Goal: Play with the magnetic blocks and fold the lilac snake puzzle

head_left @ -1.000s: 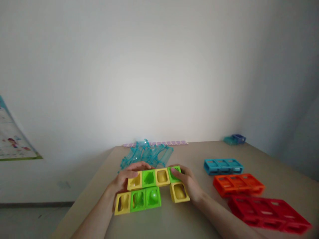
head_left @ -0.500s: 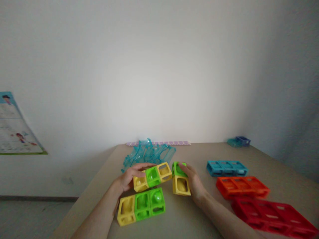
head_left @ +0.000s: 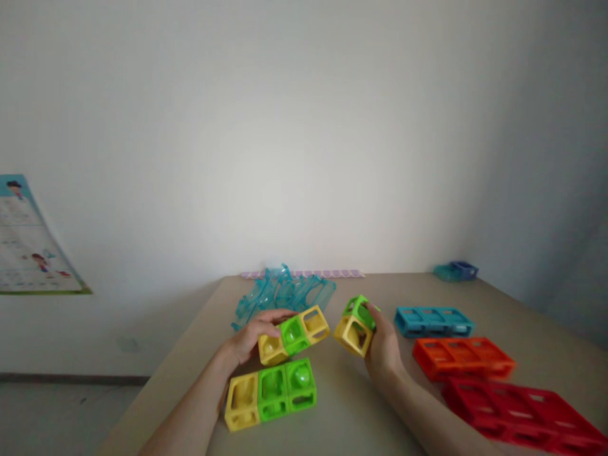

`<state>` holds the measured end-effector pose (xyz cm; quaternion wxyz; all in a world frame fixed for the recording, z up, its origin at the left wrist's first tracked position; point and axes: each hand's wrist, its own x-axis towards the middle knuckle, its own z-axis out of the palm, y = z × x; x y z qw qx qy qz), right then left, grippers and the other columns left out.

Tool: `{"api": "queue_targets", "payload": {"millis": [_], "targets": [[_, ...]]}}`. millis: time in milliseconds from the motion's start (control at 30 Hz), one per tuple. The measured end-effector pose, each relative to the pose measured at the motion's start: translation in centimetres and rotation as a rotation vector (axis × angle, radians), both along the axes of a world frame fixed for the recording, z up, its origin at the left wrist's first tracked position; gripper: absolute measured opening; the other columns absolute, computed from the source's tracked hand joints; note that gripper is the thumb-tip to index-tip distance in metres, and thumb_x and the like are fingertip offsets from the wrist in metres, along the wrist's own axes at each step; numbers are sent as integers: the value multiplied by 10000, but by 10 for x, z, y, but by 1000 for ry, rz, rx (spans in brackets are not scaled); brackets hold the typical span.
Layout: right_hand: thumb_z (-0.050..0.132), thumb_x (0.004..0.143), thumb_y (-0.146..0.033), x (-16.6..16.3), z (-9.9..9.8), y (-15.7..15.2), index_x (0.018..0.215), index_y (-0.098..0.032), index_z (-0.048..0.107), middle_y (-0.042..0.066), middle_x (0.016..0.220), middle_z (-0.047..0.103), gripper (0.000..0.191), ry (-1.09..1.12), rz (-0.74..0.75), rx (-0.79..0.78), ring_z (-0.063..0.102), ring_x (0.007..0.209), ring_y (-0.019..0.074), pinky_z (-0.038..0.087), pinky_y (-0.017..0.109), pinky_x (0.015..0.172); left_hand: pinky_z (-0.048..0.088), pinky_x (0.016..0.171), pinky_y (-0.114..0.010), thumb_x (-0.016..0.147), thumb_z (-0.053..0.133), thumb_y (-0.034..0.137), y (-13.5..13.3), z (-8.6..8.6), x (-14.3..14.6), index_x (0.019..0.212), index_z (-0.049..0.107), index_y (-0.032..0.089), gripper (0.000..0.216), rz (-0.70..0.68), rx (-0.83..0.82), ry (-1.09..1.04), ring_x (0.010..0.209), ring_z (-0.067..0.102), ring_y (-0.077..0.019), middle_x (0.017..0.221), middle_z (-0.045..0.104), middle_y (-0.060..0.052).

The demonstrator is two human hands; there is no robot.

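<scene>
My left hand (head_left: 249, 339) grips a lifted, tilted strip of three hollow cubes, yellow, green, yellow (head_left: 294, 334). My right hand (head_left: 384, 347) holds a raised pair of cubes, one green and one yellow (head_left: 356, 325), tilted and a small gap away from the strip. Just in front of the left hand, a row of one yellow and two green cubes (head_left: 270, 392) lies flat on the beige table (head_left: 342, 405).
A pile of clear teal track pieces (head_left: 284, 292) lies behind the hands, with a purple strip (head_left: 304, 273) at the wall. To the right lie a teal frame (head_left: 433, 321), an orange frame (head_left: 463, 358) and a red frame (head_left: 517, 408). Small blue pieces (head_left: 456, 270) sit far right.
The top row came apart: my left hand lifted the three-cube strip, my right hand lifted and tilted the green and yellow pair away to the right. The lower row stayed on the table.
</scene>
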<state>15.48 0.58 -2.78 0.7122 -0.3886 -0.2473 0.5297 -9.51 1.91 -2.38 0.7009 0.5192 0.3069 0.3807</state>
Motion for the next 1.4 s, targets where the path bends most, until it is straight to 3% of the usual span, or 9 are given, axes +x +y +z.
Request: {"api": "queue_targets", "payload": {"millis": [267,500,700,933,1133,1267,1400], "targets": [[689,697,-423,-1,0,3,900,-183,635,7,762,695,319,33,-11,-24,658,683,196,516,278,542,462,839,-355,579,550,111,2,-3,-1,1200,620,171,628,16,97,-53,1012,616,-274,1166,664,-84],[734,678,-401,0,-2,0,781,-150,663,36,710,670,281,-33,122,98,577,578,146,416,228,431,480,736,-324,588,550,155,1,0,-2,1271,561,184,684,155,49,-123,880,642,-247,1092,690,-83],[798,643,-287,-9,-1,-10,1009,-172,665,76,980,711,406,-120,263,240,666,851,240,539,359,743,475,657,-312,612,577,182,-1,3,-3,1311,516,247,705,164,67,-141,765,638,-221,1069,690,-58],[774,706,-296,-12,2,-13,1073,-177,656,91,1104,693,404,-101,377,210,640,1014,256,506,401,898,448,853,-336,614,676,97,2,0,3,1209,595,241,618,143,259,-105,1054,578,-263,1256,604,-50],[748,741,-259,-12,1,-12,1102,-180,637,85,1135,678,385,-70,436,190,635,1015,229,516,374,880,430,897,-341,655,695,111,2,0,6,1229,577,196,592,137,337,-33,1109,549,-277,1214,622,-80],[776,699,-294,-15,4,-15,1091,-171,636,89,1098,683,434,-144,443,173,650,952,238,539,380,817,456,814,-298,663,730,134,1,3,8,1150,567,223,521,247,368,-13,982,600,-221,1116,650,-48],[798,657,-347,-20,5,-19,1064,-154,613,75,961,693,487,-299,428,178,659,825,231,553,369,709,465,760,-287,627,781,182,0,8,8,1154,506,241,597,317,381,7,895,620,-206,1028,668,-30]]}}
